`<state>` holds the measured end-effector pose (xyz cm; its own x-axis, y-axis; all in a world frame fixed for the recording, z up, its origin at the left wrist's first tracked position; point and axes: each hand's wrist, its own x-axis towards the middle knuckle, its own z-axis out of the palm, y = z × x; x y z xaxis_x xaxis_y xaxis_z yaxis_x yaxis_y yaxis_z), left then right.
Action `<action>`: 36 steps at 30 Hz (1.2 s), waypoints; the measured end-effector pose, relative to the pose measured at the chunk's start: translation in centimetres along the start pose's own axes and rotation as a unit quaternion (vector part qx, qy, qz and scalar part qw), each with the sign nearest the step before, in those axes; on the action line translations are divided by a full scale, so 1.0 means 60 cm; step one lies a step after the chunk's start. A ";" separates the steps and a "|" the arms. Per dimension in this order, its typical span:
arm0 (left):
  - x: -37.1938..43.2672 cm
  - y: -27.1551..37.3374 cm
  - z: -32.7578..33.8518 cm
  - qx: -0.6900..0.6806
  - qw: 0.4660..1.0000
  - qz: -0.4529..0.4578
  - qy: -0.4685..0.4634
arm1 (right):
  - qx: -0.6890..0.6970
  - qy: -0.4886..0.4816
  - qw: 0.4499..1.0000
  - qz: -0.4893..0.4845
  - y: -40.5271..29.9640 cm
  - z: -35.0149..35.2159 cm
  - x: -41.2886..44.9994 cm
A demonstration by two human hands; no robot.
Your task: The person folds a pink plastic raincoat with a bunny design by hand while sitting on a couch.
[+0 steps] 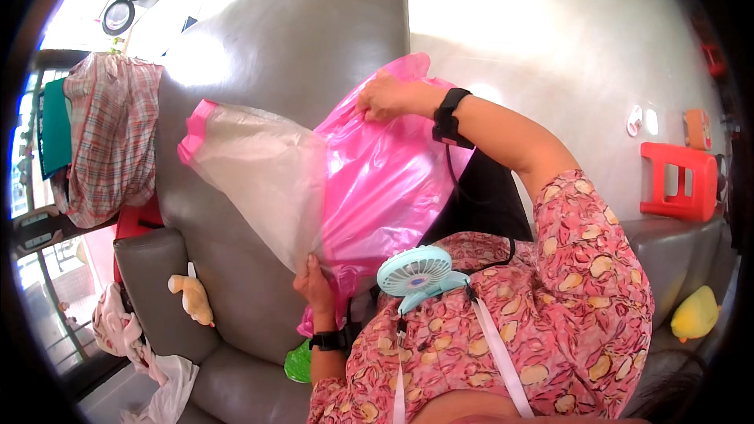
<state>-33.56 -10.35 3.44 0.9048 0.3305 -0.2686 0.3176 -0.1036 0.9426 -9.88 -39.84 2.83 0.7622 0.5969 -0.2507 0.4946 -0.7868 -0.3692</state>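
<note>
A thin, glossy plastic item, pink (383,188) with a translucent tapering section (259,159) ending in a pink band, stretches between my hands. Whether it is a garment or a bag, I cannot tell. My right hand (384,97) grips the pink plastic near its upper edge, fingers bunched into the folds. Lower down, my left hand (312,285) pinches the seam where the translucent and pink parts meet, with its thumb on top. The translucent end lies over the grey sofa (330,29). Against my chest hangs a light-blue portable fan (415,274) on a lanyard.
A tan plush toy (194,300) rests on the sofa by its armrest. Green plastic (298,361) shows beside my left forearm. Plaid cloth (112,141) hangs at the left. To the right are a red plastic stool (677,182) and a yellow plush toy (695,313).
</note>
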 end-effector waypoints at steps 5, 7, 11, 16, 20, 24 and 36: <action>0.009 -0.035 -0.015 0.009 0.999 0.039 0.036 | 0.155 0.073 0.985 0.034 0.003 -0.005 -0.001; 0.010 -0.028 -0.013 0.022 0.995 0.066 0.064 | 0.186 0.266 0.943 -0.068 -0.019 -0.009 0.009; 0.017 -0.031 -0.016 0.034 0.995 0.035 0.091 | 0.147 0.272 0.949 -0.066 -0.008 0.035 0.024; 0.025 -0.070 -0.032 0.064 0.996 0.006 0.067 | 0.041 0.248 0.968 -0.023 0.004 0.079 0.025; 0.023 -0.059 -0.030 0.045 0.993 0.002 0.105 | 0.041 0.204 0.978 -0.032 -0.008 0.055 0.025; 0.022 -0.034 -0.033 0.054 0.993 0.025 0.099 | 0.026 0.158 0.986 -0.046 -0.015 0.054 0.037; 0.016 -0.020 -0.018 0.065 0.987 0.063 0.132 | -0.019 0.125 0.991 -0.045 -0.059 0.053 0.065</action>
<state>-33.40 -8.92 2.24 0.8393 0.5385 -0.0745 0.2573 -0.2729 0.9270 -9.99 -34.23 0.29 0.7910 0.6116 0.0129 0.5776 -0.7397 -0.3454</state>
